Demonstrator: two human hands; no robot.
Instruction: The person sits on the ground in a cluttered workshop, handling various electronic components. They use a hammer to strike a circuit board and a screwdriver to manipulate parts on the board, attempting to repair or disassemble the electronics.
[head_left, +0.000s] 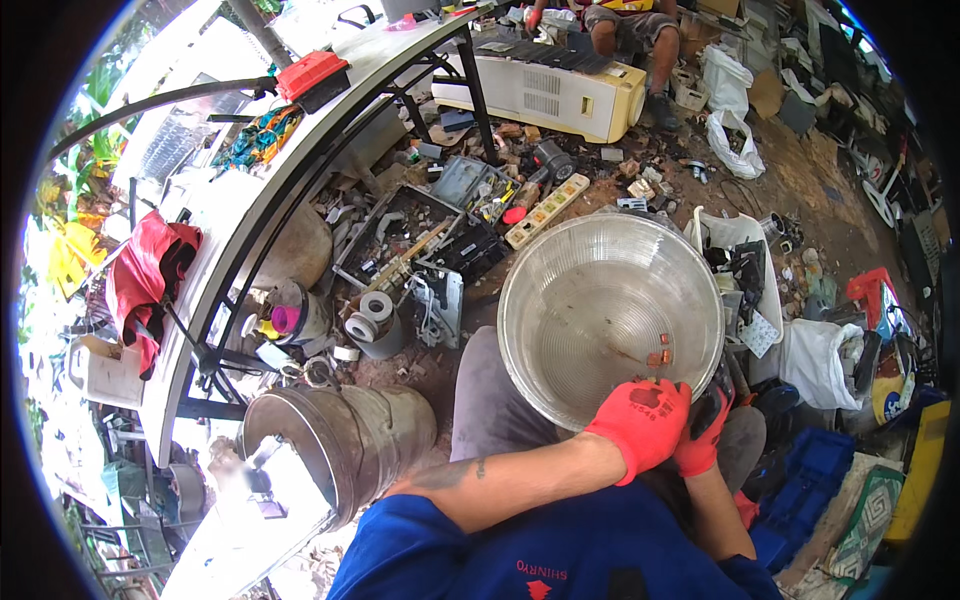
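Observation:
A large round ribbed tub [560, 310], greyish and see-through-looking, rests across my lap. A few small copper-coloured pieces [658, 357] lie inside it, near the side closest to my hands. My left hand [642, 418], in a red glove, is closed at the tub's near right rim with its back toward me. Against it, just to the right, my right hand [705, 432] is closed too, in a red glove with dark showing at the fingers. The fingertips of both are turned away or covered, so what they grip is hidden.
A white table [225, 205] with a red toolbox [312, 78] runs along the left. Below it lies a tipped metal bucket [390, 440]. A white bin of scrap [705, 225] stands beyond the tub. Another person [640, 30] sits behind a cream appliance casing [550, 95].

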